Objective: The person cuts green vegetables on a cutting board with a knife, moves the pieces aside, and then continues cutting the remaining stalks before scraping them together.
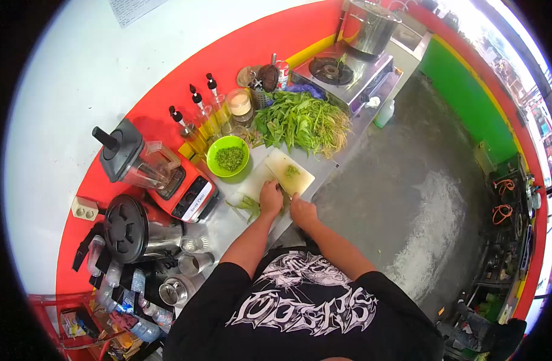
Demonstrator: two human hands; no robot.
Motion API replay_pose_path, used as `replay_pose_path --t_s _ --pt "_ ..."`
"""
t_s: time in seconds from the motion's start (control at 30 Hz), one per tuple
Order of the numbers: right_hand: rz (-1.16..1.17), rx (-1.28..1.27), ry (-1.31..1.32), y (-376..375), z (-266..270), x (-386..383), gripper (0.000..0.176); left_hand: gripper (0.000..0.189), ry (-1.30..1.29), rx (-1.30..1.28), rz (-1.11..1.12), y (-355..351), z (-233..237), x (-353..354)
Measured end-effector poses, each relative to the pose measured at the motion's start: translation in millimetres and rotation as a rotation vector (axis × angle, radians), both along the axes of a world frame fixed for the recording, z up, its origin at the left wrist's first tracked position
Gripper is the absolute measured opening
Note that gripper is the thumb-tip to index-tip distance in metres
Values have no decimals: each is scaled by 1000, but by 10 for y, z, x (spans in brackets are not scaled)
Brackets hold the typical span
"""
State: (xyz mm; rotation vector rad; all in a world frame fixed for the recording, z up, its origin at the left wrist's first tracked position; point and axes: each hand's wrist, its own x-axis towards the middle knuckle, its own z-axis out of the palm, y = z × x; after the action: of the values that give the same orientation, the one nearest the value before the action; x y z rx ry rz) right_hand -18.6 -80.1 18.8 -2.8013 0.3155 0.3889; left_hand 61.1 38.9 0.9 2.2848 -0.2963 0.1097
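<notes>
My left hand point(271, 198) is closed around leafy greens point(247, 206) at the near edge of a pale cutting board point(305, 179). The leafy ends stick out to the left of that hand. My right hand point(303, 212) is closed just to the right, at the board's near corner. It grips a knife whose thin blade points away across the board; its handle is hidden in the fist. A small heap of chopped greens point(292, 171) lies on the board. Beyond it, a lime-green bowl point(235, 173) holds more chopped greens point(229, 158).
A large bunch of leafy greens point(303, 120) lies behind the board, near a gas stove point(333, 71) with a steel pot point(370, 27). Pump bottles point(211, 120) and jars line the wall. A red blender point(194, 195) stands left, beside metal cups point(194, 263).
</notes>
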Motion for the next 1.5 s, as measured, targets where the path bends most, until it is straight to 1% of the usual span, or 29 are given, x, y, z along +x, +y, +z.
replay_pose_path --t_s 0.07,0.2,0.27,0.4,0.5,0.57,0.6,0.67,0.8,0.9,0.97,1.07,1.2,1.27,1.3,1.37,1.47,1.5 --pt "77 11 -28 -34 90 38 20 16 -40 4 6 -9 3 -35" --pt "69 17 38 -3 176 42 19 16 -1 43 10 -16 66 -83" --pt "-58 123 42 48 154 -48 18 15 -6 -38 61 -22 51 -106" --pt "-80 135 46 68 184 -28 19 15 -20 -22 59 -18 -71 -89" --pt "-30 114 108 42 255 42 21 14 -57 -8 49 -1 -79 -79" --pt "-18 96 128 55 264 26 27 13 6 -13 53 -1 -97 -78" --pt "-16 98 131 77 245 -19 27 13 8 -11 54 2 -94 -96" --pt "-89 145 102 106 216 -91 26 11 34 -38 93 -12 -81 -100" --pt "-55 166 125 50 259 -37 27 10 35 -49 97 0 -53 -107" --pt "-4 146 134 -30 290 -10 28 10 36 -4 95 -16 -39 -95" --pt "-22 138 128 -2 246 -31 28 12 14 -46 82 8 -74 -86" --pt "-74 172 69 25 92 -77 28 11 40 -14 109 -15 -53 -87" --pt "-4 116 81 -2 229 -25 28 10 22 41 107 -17 -32 -76" --pt "15 68 77 7 301 9 27 10 34 -18 101 -16 -89 -49" --pt "17 69 76 21 296 -7 27 10 33 -17 102 -18 -56 -57" --pt "-25 120 10 77 281 -91 20 11 40 26 103 -22 11 -76" --pt "2 71 -4 70 111 -122 22 11 62 37 84 -10 12 -62" --pt "3 72 -3 61 161 -107 22 11 62 37 85 -8 31 -62"
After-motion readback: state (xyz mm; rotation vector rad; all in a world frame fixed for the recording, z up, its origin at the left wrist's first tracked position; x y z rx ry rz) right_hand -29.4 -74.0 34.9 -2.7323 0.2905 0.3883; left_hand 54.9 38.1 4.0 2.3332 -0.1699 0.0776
